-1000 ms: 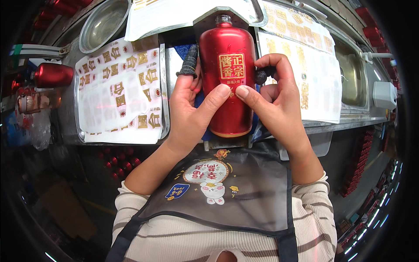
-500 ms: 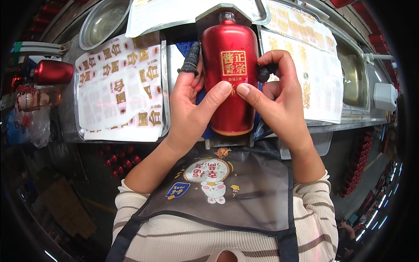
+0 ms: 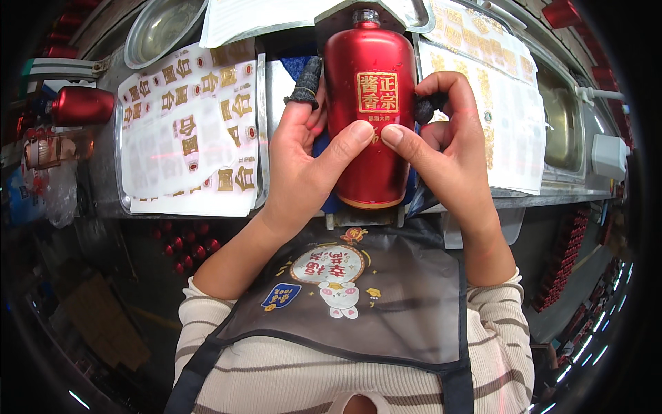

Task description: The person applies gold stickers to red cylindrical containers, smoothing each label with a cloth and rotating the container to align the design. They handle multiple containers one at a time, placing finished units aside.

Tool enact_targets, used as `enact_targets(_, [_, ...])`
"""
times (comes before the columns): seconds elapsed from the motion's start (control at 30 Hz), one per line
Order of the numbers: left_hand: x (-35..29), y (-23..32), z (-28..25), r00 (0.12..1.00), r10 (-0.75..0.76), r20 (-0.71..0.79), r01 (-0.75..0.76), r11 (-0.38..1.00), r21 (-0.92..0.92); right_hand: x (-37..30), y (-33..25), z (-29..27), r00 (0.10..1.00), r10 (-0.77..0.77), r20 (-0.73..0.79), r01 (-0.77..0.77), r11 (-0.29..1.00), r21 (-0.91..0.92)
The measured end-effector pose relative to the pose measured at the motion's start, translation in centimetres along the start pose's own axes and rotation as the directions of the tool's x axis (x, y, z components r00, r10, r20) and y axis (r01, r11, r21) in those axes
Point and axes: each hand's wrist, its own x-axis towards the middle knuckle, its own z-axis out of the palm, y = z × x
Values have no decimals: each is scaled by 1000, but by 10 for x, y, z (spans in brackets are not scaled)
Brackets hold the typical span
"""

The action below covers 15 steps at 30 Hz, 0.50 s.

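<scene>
A glossy red bottle (image 3: 367,169) with a gold-framed square label lies label up, its clear neck pointing away from me. My left hand (image 3: 296,152) grips its left side, the thumb pressed on the front below the square. My right hand (image 3: 452,148) holds the opposite side, its thumb on the same spot, nearly touching the left one. The small gold mark between the thumbs is partly covered. Black covers sit on both index fingers. Under the bottle are a metal stand (image 3: 338,219) and blue cloth (image 3: 295,66), mostly hidden.
Left, a metal tray (image 3: 262,138) bears printed gold decal sheets (image 3: 189,131). More decal sheets (image 3: 510,110) lie on the right, beside a sink basin (image 3: 562,131). A round metal bowl (image 3: 164,34) stands far left. Another red bottle (image 3: 84,105) lies at the left edge.
The view has shifted slightly, so the bottle and hands appear a little farther up and right. Both thumbs stay on the bottle's front, and the grip looks the same.
</scene>
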Motion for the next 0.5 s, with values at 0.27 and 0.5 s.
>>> enact_targets(0.27, [1, 3, 2, 1000, -15, -9, 14, 999, -40, 10, 16, 1, 997, -71, -7, 71, 971, 228])
enact_targets(0.5, [0, 6, 7, 997, -65, -45, 64, 998, -10, 9, 8, -8, 998, -37, 48, 31, 993, 117])
